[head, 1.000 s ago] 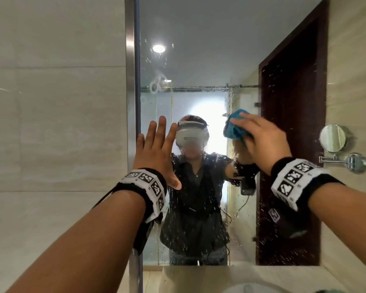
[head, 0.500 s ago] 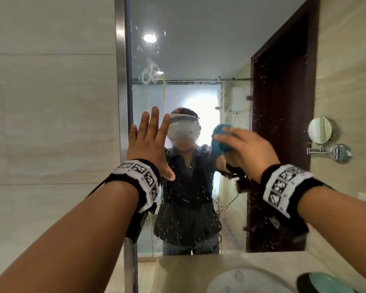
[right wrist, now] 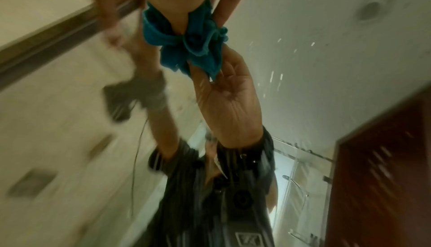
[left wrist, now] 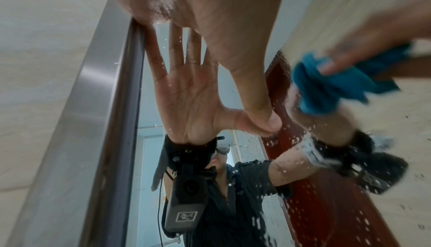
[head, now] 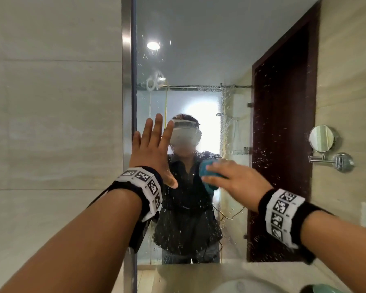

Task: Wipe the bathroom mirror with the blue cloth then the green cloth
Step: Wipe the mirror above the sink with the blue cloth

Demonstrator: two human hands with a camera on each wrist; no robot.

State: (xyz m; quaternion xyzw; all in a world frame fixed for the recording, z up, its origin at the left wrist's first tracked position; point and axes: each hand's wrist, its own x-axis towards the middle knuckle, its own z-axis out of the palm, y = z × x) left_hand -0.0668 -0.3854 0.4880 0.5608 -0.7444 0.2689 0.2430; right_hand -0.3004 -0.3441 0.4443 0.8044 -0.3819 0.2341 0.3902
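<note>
We see the left hand (head: 151, 153) spread flat against the bathroom mirror (head: 190, 60), just beside its steel frame (head: 127, 60). Its fingers (head: 157, 127) are straight and slightly fanned, holding nothing; in the left wrist view the palm and thumb meet their own reflection on the wet glass.

To the right of it, and lower, the right hand (head: 235, 180) presses the blue cloth (head: 207, 172) against the mirror. We see the fingers (head: 217, 168) lying over the bunched cloth and curling round it, with folds sticking out below and to the left of the hand. In the right wrist view the cloth (right wrist: 186, 35) is crumpled between the hand and the glass, though that view is smeared by motion.

Water droplets (head: 283, 144) speckle the mirror, thickest over the reflected dark door and the lower part of the glass. On the tiled wall to the right a small round shaving mirror (head: 322, 138) sits on a chrome arm. At the bottom edge we see a pale desk (head: 188, 275) with a white basin (head: 241, 287) and part of a green item (head: 328, 289); we cannot tell what it is.
</note>
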